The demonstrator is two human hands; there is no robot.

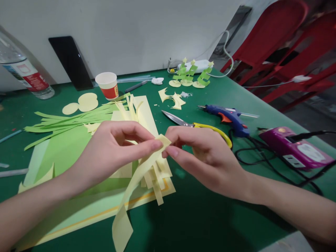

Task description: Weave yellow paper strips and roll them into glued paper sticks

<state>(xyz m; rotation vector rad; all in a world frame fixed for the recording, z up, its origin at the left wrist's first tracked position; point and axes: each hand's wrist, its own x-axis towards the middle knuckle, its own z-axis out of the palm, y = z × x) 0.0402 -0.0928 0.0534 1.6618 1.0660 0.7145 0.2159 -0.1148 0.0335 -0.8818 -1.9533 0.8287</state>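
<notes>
Between the fingertips of both hands is one end of a pale yellow paper strip [139,175], whose long tail curls down toward the table's front. My left hand [112,150] pinches the strip between thumb and forefinger. My right hand [207,157] pinches the tip of that same end, thumb and fingers pressed together. Just under the hands lie several cut yellow paper strips [157,182], on top of green paper sheets [68,154]. Scissors [212,129] with yellow handles rest right behind my right hand, partly hidden by it.
A blue glue gun [231,117] and a purple power socket [294,147] with black cables lie at the right. Behind stand a paper cup [107,85], a phone [70,63], a water bottle [25,70] and small green paper figures [189,73]. Green strips [73,119] lie left.
</notes>
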